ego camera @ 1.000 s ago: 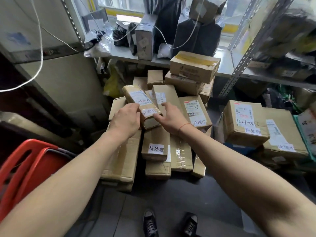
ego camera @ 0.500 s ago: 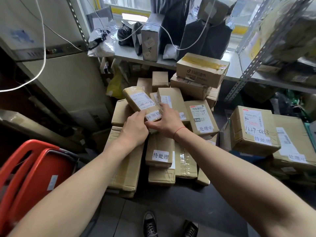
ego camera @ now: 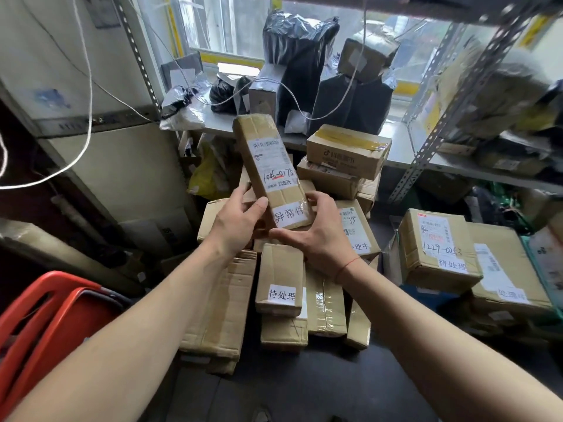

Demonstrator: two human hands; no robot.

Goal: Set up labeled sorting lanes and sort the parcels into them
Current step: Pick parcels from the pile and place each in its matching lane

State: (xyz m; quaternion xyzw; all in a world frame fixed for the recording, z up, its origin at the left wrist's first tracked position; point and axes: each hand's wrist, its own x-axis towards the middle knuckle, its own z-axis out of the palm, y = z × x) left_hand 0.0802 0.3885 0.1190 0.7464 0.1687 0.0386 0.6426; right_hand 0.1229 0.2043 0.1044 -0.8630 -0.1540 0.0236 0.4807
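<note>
I hold a long narrow cardboard parcel (ego camera: 268,166) up in front of me, tilted with its far end raised. It carries a shipping label with the handwritten number 1006-0175 and a white tag reading 异常件 near its lower end. My left hand (ego camera: 236,222) grips its lower left edge, thumb on the front face. My right hand (ego camera: 316,233) grips the lower right corner, fingers curled round the side. Below lies a heap of brown parcels (ego camera: 281,278), some tagged 待处理.
A stack of larger boxes (ego camera: 441,248) with 待处理 tags sits at the right. A red plastic stool or crate (ego camera: 45,324) stands at the lower left. Metal shelving (ego camera: 426,150) with bags and boxes runs behind, and white cables hang at the left.
The long parcel has been lifted off the heap and raised upright toward my face. Both hands came up with it, now holding its lower end.
</note>
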